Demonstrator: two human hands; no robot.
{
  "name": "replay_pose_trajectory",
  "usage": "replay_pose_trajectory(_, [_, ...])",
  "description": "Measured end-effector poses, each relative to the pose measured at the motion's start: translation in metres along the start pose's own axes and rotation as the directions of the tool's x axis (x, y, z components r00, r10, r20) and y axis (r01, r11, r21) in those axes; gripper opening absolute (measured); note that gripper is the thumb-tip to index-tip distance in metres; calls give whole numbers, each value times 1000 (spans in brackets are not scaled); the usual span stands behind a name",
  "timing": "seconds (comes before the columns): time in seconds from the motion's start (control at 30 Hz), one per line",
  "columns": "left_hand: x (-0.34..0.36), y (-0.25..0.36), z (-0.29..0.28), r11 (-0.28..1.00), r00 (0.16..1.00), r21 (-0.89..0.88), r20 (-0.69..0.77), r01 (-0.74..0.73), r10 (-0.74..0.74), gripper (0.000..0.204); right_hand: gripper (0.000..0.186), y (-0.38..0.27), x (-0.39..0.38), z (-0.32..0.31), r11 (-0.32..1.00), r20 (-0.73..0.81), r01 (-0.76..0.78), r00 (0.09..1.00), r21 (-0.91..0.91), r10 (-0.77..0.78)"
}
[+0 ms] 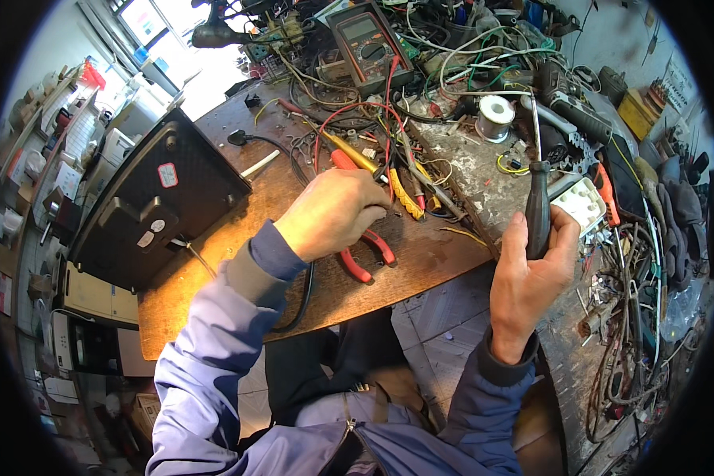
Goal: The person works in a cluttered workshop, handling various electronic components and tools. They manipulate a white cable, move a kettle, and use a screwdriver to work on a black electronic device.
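My right hand is wrapped round the dark handle of a screwdriver, whose metal shaft points up and away from me. Over the middle of the wooden table, my left hand is closed with its fingertips pinched together; anything between them is hidden. Partly under that hand lie pliers with red handles. Just beyond it are a yellow-gold tool and a yellow-handled tool. A black slab-like appliance with small labels stands tilted on the table's left side.
A multimeter with red leads sits at the back among tangled wires. The right bench holds a solder spool, a white plastic part and an orange-handled tool. A black cable hangs near the table's front edge.
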State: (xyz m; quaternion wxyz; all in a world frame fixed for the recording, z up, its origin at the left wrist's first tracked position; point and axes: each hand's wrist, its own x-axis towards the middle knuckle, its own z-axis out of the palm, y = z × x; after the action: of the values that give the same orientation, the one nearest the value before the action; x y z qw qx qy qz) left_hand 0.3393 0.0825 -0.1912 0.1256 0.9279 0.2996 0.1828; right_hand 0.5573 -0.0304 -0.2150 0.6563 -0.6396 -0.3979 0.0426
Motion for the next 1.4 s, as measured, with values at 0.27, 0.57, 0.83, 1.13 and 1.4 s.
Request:
replay_pose_trajectory(0.27, [-3,-4,3,998,999,-55,39,-19,21,14,27,1,0,2,998,-8,69,998,-12,-69])
replay_pose_trajectory(0.57, [2,2,5,999,995,49,97,1,-5,15,29,3,1,0,996,-15,79,997,-39,-80])
replay_pose_trajectory(0.83, [-20,21,-51,967,973,-175,-106,183,-204,8,29,1,-5,6,986,14,124,992,-113,-123])
replay_pose_trajectory(1.13, [-181,56,-104,869,951,-484,-212,98,-225,14,32,8,-10,-6,936,54,282,959,-213,-276])
replay_pose_trajectory(1.4, [-303,27,-74,254,640,-964,-245,-79,-728,11,50,-50,-153,24,858,336,365,808,361,-485])
